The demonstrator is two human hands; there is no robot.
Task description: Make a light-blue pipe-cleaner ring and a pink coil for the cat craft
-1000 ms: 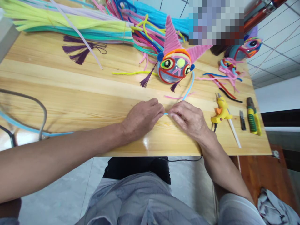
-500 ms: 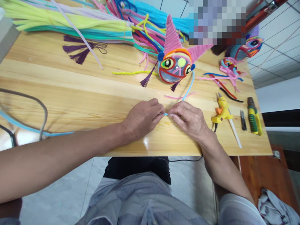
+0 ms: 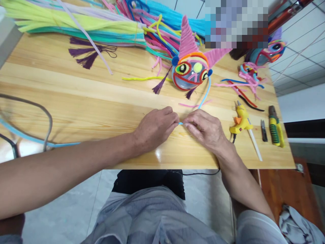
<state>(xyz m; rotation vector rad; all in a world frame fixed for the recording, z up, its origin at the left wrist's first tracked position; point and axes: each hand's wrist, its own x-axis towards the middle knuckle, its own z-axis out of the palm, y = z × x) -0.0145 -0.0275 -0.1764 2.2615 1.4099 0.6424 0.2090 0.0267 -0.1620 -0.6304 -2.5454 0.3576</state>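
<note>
My left hand (image 3: 155,128) and my right hand (image 3: 204,129) rest on the wooden table (image 3: 76,101), fingertips almost meeting. Both pinch a light blue pipe cleaner (image 3: 205,95), a short piece of which shows between them; the rest curves away behind my right hand toward a craft fish head (image 3: 190,69). That head is a clear ball covered in coloured pipe cleaners, with pink pointed fins, and lies just beyond my hands.
Bundles of yellow, green, blue and pink pipe cleaners (image 3: 83,25) lie along the far edge. Purple tassels (image 3: 85,56) are at the far left. A yellow glue gun (image 3: 240,122), small snips (image 3: 263,130) and green-handled pliers (image 3: 275,128) lie at the right. A second decorated ball (image 3: 269,51) sits at the far right.
</note>
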